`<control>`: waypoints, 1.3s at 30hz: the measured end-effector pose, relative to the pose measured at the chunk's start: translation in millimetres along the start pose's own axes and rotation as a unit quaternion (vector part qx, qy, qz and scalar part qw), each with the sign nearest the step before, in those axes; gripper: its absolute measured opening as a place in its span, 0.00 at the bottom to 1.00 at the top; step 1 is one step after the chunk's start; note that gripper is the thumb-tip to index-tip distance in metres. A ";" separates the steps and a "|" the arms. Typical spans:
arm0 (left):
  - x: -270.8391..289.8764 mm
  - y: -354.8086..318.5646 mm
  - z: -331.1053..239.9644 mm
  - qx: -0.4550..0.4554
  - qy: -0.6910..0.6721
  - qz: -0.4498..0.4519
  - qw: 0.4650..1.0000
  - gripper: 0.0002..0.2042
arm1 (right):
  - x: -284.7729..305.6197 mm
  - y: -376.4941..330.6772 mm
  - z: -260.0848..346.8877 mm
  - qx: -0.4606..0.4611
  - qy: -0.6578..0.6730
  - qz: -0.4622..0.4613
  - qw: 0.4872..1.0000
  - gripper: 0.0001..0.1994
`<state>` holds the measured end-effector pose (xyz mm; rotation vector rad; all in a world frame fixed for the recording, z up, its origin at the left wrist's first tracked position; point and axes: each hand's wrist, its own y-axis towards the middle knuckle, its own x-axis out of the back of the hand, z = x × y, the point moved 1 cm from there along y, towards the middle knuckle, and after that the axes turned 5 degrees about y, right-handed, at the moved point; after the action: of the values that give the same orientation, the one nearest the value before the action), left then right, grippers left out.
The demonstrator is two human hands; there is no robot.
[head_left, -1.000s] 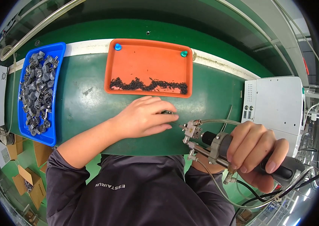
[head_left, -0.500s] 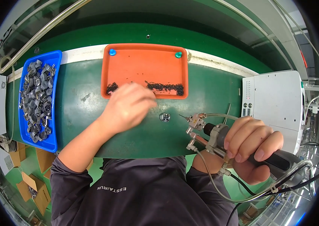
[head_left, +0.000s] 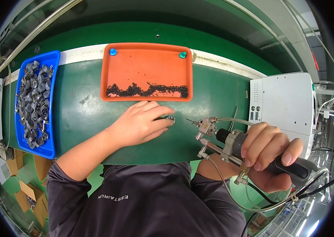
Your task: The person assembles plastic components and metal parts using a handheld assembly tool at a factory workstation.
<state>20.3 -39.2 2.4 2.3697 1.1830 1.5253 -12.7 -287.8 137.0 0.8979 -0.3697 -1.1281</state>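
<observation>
My left hand [head_left: 142, 123] rests on the green bench with its fingers around a small grey-and-black part [head_left: 170, 117]. The part lies between thumb and fingers, mostly covered by them. My right hand [head_left: 271, 152] is wrapped round the grip of a powered hand screwdriver [head_left: 230, 143] with metal fittings and hoses. Its thin tip [head_left: 191, 120] points left toward the part, a short gap away. Just beyond my left hand stands an orange tray [head_left: 147, 46]. Tiny black screws [head_left: 151, 90] lie heaped along its near side.
A blue tray [head_left: 57, 65] full of grey-and-black parts [head_left: 34, 102] stands at the left. A white control box [head_left: 283, 102] sits at the right. Hoses [head_left: 222, 179] trail from the tool. Blue and green caps [head_left: 113, 51] lie in the orange tray's far corners. Cardboard boxes [head_left: 32, 197] stand below left.
My left hand has come down from the tray's near edge to the small part on the bench and closed around it. The screws now show spread along the near side. The tool stays close to its place.
</observation>
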 end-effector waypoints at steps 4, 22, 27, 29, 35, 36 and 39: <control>-5.2 -5.3 5.3 -0.011 0.016 0.000 1.000 0.10 | 0.0 2.2 -5.5 -0.014 0.023 0.017 0.999 0.20; 17.7 -3.2 7.8 -0.057 -0.029 -0.107 0.992 0.11 | -10.3 3.8 -9.7 0.016 0.070 0.033 0.997 0.20; 32.5 0.3 24.9 0.159 0.131 -0.154 0.967 0.10 | -5.4 0.4 -0.8 0.026 -0.020 -0.025 0.999 0.18; 32.7 1.8 21.8 0.161 0.132 -0.169 0.963 0.09 | -1.6 3.3 -2.3 -0.005 -0.039 0.022 0.999 0.18; 10.5 -0.6 -2.4 -0.034 -0.010 -0.040 0.999 0.11 | 1.5 3.1 1.7 -0.022 -0.050 0.013 0.998 0.17; 7.5 -0.5 -4.1 -0.023 -0.010 -0.030 0.999 0.10 | 5.1 2.6 2.2 -0.005 -0.045 0.015 0.999 0.19; 6.2 3.2 -3.3 -0.014 -0.013 -0.017 1.000 0.10 | 0.0 3.3 3.7 -0.001 -0.057 0.005 0.998 0.24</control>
<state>20.7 -38.5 10.0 2.3309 1.1829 1.4874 -13.2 -288.9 141.8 0.8310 -0.4656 -1.1725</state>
